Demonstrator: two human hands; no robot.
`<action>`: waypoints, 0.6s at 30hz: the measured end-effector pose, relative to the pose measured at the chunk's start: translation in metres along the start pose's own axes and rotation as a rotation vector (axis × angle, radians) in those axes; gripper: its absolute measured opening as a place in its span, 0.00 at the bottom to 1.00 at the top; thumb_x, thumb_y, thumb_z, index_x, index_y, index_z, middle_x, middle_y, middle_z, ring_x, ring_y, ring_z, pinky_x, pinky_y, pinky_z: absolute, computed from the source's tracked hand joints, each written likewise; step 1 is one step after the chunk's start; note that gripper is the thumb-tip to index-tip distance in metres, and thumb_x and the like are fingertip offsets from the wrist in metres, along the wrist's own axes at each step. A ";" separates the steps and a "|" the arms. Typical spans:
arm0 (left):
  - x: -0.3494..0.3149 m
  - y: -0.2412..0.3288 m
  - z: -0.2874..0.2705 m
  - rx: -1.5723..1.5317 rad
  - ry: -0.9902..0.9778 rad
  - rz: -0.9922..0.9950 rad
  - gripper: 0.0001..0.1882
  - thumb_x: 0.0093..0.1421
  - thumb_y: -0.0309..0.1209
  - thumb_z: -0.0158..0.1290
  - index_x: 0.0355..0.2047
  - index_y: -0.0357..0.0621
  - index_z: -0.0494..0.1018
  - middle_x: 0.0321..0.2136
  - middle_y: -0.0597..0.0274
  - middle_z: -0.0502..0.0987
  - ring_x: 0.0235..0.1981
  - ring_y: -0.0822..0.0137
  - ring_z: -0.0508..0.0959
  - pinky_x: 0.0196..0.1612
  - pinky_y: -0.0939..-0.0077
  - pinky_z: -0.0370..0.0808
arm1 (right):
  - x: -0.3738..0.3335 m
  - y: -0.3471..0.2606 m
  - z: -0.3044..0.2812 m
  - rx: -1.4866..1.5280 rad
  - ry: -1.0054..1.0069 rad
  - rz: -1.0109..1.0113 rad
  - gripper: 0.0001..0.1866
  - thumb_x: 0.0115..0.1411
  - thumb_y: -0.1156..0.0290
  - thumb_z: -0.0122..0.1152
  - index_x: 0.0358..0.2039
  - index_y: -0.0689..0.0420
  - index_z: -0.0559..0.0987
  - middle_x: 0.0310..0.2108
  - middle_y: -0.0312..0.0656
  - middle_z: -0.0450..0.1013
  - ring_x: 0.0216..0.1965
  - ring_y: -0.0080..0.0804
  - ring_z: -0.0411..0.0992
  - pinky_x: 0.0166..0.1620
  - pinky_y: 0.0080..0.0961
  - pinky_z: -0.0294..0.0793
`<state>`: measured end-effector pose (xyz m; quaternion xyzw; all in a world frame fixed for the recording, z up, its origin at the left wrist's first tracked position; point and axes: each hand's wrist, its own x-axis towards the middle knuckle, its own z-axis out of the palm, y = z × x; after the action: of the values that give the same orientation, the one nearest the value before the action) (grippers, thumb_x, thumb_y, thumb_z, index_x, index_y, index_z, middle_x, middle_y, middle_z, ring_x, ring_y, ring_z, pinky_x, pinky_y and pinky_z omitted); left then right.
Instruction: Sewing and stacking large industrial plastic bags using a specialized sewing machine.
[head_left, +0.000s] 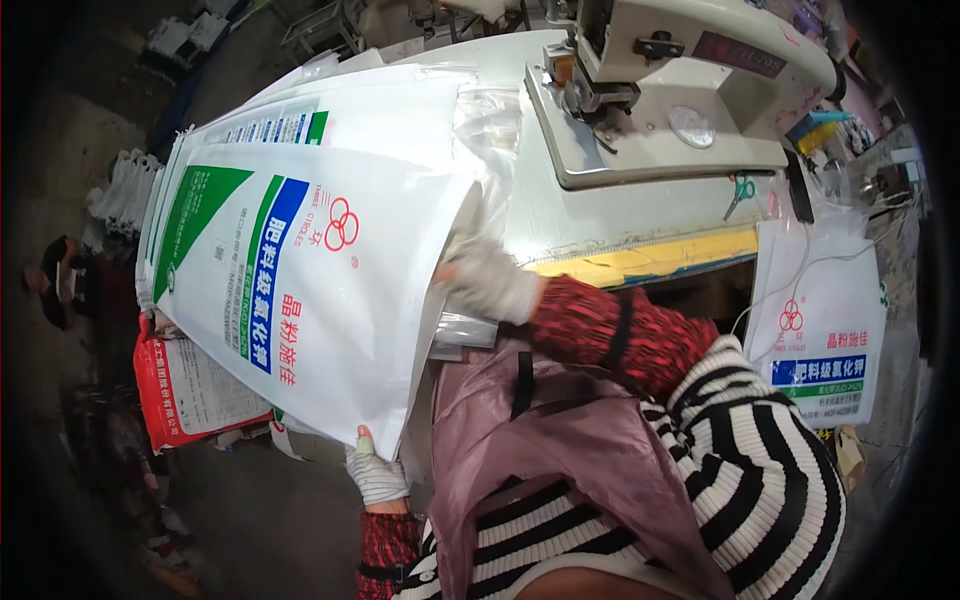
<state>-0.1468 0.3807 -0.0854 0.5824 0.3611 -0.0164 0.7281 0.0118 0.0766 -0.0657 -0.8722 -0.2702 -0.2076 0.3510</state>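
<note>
A large white woven bag (315, 260) with green, blue and red print lies tilted across a stack of similar bags (400, 95). My left hand (378, 476), in a pale glove with a bare thumb tip, pinches its lower near corner. At the bag's right end my gloved right hand (490, 280) reaches to the edge. Its fingers are blurred and partly hidden there, so their grip is unclear. Clear plastic film (485, 125) lies beside the bag on the white table (515, 200). More clear plastic (465, 332) shows under my right wrist.
A sewing machine (680, 90) stands at the back right. Green-handled scissors (738, 194) lie near its base. A yellow strip (640, 258) runs along the table's front edge. Another printed white bag (820, 320) hangs at the right. A red-and-white sack (190, 390) sits below at the left.
</note>
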 end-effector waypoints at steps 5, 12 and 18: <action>0.009 -0.004 0.004 -0.085 0.079 -0.026 0.23 0.58 0.36 0.56 0.51 0.49 0.64 0.43 0.60 0.72 0.42 0.58 0.74 0.41 0.51 0.73 | 0.015 0.023 -0.067 0.428 0.479 0.678 0.06 0.55 0.76 0.52 0.30 0.59 0.78 0.27 0.42 0.75 0.29 0.27 0.74 0.32 0.22 0.74; 0.013 -0.014 0.001 -0.042 0.150 0.025 0.23 0.58 0.33 0.56 0.51 0.40 0.65 0.38 0.58 0.73 0.35 0.65 0.74 0.36 0.71 0.74 | 0.067 0.045 -0.047 -0.015 -0.262 0.716 0.22 0.50 0.58 0.62 0.41 0.59 0.78 0.39 0.52 0.75 0.44 0.46 0.74 0.49 0.37 0.70; 0.011 -0.027 -0.017 0.087 0.155 0.043 0.21 0.59 0.37 0.55 0.48 0.38 0.67 0.35 0.61 0.72 0.30 0.70 0.72 0.34 0.72 0.73 | 0.056 0.026 -0.031 -0.172 -0.341 0.851 0.19 0.49 0.60 0.64 0.37 0.62 0.78 0.38 0.55 0.75 0.44 0.48 0.73 0.49 0.38 0.70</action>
<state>-0.1594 0.3911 -0.1147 0.6204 0.4028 0.0288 0.6723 0.0661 0.0566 -0.0272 -0.9532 0.0760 0.0795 0.2818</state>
